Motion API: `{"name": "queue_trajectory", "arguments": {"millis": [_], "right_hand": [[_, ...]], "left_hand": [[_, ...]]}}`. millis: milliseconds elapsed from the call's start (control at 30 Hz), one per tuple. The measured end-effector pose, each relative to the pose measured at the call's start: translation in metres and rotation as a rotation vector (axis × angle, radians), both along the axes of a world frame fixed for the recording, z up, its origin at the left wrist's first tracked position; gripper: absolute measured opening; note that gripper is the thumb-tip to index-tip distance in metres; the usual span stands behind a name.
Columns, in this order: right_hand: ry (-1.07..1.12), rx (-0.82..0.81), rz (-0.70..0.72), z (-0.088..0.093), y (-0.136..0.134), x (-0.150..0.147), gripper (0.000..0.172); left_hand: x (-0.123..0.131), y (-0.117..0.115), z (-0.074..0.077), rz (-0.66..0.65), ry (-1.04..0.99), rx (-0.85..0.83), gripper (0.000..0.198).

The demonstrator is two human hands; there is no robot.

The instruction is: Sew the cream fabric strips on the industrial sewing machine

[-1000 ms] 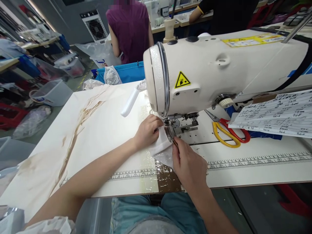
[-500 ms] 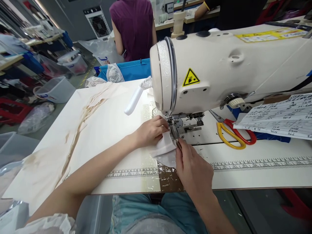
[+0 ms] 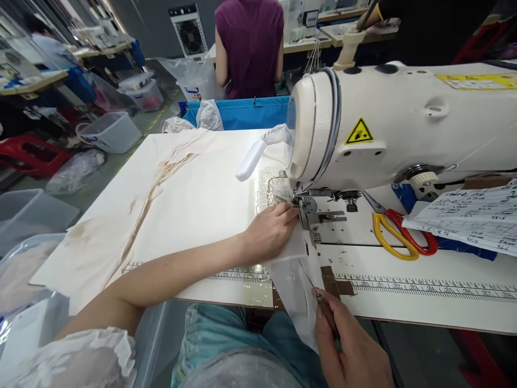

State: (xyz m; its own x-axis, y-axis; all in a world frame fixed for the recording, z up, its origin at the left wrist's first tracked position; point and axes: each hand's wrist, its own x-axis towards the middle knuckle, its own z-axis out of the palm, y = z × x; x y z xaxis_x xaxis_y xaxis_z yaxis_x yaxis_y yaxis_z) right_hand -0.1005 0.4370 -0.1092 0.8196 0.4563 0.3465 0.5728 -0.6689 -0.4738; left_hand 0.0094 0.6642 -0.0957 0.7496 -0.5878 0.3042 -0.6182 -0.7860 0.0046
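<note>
My left hand (image 3: 271, 233) is closed at the needle area of the sewing machine (image 3: 319, 129), its bent fingers holding white fabric (image 3: 298, 245) beside the presser foot (image 3: 298, 200). A thin, sheer white piece (image 3: 297, 299) hangs from there over the table's front edge. Nearer to me, my right hand (image 3: 351, 339) is wrapped around the brown handle of an awl (image 3: 328, 312). The awl's thin metal shaft points up and left, over the sheer piece. Whether its tip touches the cloth I cannot tell.
Scissors (image 3: 398, 234) with yellow and red handles lie right of the needle, beside handwritten sheets (image 3: 468, 215). Beige cloth strips (image 3: 147, 199) lie on the left. A ruler tape (image 3: 424, 286) runs along the front edge. A person in purple (image 3: 249, 48) sits beyond.
My right hand has drawn back from the presser foot toward me with the awl. More of the sheer white piece now hangs over the front edge. My left hand stays by the needle.
</note>
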Motion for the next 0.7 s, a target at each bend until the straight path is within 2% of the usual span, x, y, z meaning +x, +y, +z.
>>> {"name": "queue_trajectory", "arguments": {"millis": [100, 267, 700], "right_hand": [[-0.069, -0.055, -0.034, 0.000, 0.001, 0.005, 0.030], [-0.128, -0.098, -0.008, 0.001, 0.005, 0.005, 0.034], [-0.206, -0.175, -0.072, 0.016, 0.014, 0.021, 0.031]], "left_hand": [[-0.006, 0.003, -0.002, -0.017, -0.006, -0.012, 0.035], [-0.009, 0.006, -0.002, -0.018, 0.000, 0.017, 0.038], [-0.006, 0.011, 0.002, 0.005, 0.128, 0.024, 0.048]]}}
